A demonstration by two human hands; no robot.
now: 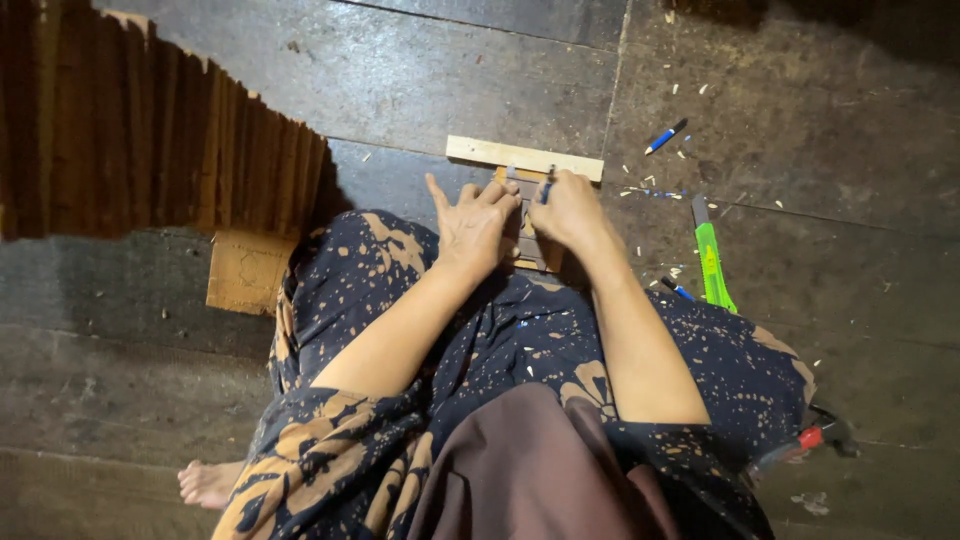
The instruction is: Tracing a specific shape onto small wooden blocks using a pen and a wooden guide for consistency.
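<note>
The small brown wooden piece (528, 232) lies on the floor just past my knees, its long axis running away from me, its far end butted against the pale wooden strip (524, 157) that lies crosswise. Both hands sit on it, equally near. My left hand (474, 222) presses flat on its left side, fingers spread, clasping nothing. My right hand (568, 208) is curled at its right edge around what looks like a blue pen, though I cannot tell for sure. To my right lie a green utility knife (711, 262) and another blue pen (665, 136) among pale wood shavings. To my left a stack of thin brown wooden slats (150, 140) stands on edge. No container shows
</note>
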